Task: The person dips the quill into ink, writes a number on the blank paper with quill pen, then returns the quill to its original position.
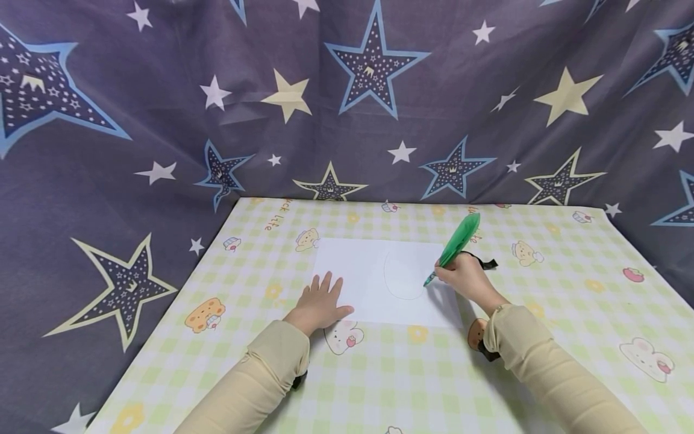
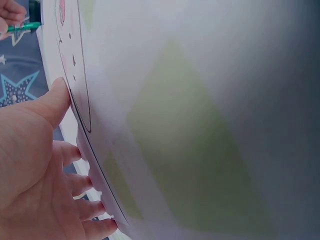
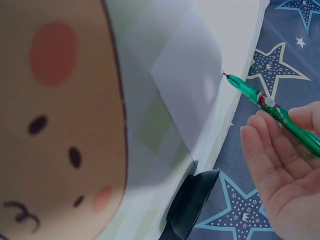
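My right hand pinches a green feather pen between thumb and fingers. The pen's tip touches the right part of a white sheet of paper, at the end of a thin curved line. In the right wrist view, the pen's green barrel crosses the curled fingers and its dark tip meets the paper. My left hand lies palm down with fingers spread over the sheet's lower left edge. The left wrist view shows the same hand from the palm side, its fingertips on the surface.
The table carries a green-and-white checked cloth printed with cartoon animals. A dark curtain with stars hangs behind and to the left. Beside the right hand is a black piece, possibly a strap.
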A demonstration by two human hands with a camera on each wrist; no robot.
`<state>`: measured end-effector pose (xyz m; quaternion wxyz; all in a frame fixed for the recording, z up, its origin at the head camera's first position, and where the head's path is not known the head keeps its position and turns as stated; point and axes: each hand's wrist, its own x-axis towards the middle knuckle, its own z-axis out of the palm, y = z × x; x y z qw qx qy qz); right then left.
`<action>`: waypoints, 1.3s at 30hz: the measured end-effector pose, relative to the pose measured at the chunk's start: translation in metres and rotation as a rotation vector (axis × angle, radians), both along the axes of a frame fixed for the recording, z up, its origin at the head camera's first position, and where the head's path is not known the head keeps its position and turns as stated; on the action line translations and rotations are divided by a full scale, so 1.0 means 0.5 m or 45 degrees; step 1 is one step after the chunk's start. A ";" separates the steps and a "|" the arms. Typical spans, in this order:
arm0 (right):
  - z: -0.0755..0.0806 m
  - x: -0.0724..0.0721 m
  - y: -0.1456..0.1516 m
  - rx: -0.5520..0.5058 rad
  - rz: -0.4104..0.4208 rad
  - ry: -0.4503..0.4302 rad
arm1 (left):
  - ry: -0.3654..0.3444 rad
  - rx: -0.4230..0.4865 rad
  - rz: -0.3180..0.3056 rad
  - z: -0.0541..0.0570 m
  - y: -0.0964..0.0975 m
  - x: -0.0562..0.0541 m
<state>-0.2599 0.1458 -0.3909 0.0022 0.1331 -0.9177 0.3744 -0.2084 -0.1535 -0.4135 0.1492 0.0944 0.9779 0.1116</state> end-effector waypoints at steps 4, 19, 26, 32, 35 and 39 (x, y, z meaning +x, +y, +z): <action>0.001 -0.004 -0.001 -0.002 -0.011 -0.002 | 0.001 -0.002 -0.001 -0.001 0.000 -0.001; 0.000 -0.011 -0.003 -0.010 -0.014 -0.029 | 0.004 -0.011 -0.003 0.001 -0.001 -0.001; 0.001 -0.014 -0.007 -0.005 -0.029 -0.025 | -0.017 0.004 0.017 -0.013 -0.002 -0.009; 0.001 -0.017 -0.010 0.002 -0.041 -0.020 | 0.006 0.008 0.009 -0.017 -0.004 -0.009; -0.001 -0.020 -0.012 0.008 -0.053 -0.012 | -0.012 0.004 0.014 -0.004 -0.001 -0.003; -0.004 -0.024 -0.014 0.018 -0.070 0.001 | -0.003 -0.007 -0.002 0.005 0.000 0.004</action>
